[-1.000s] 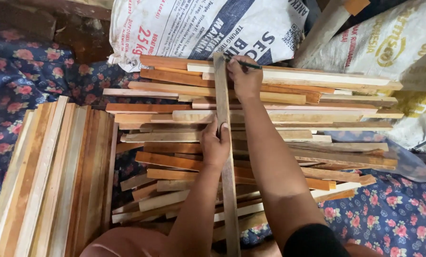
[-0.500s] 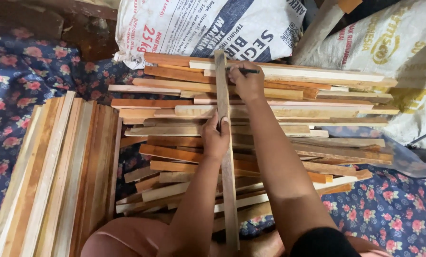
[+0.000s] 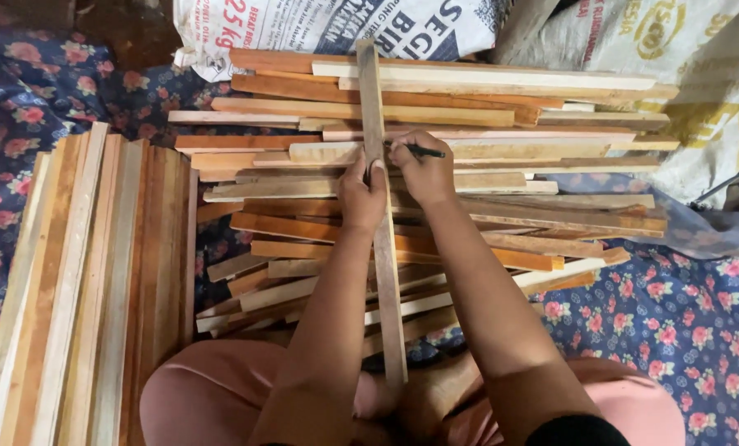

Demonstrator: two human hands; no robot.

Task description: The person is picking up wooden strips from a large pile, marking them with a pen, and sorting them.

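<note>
A long thin wooden strip (image 3: 373, 99) lies lengthwise across a loose pile of wooden slats (image 3: 485, 149), running from my lap to the far sacks. My left hand (image 3: 361, 196) presses down on the strip near its middle, thumb against its edge. My right hand (image 3: 420, 168) grips a dark pen (image 3: 423, 151), its tip touching the strip just beside my left hand.
A neat stack of long slats (image 3: 89, 272) lies at my left, parallel to my legs. Printed white sacks (image 3: 328, 25) and a yellowish sack (image 3: 700, 74) stand behind the pile. A blue floral cloth (image 3: 675, 322) covers the floor.
My right hand with the pen has drawn back along the strip from its far end to its middle. The left hand has stayed near the strip's middle. The camera has tilted.
</note>
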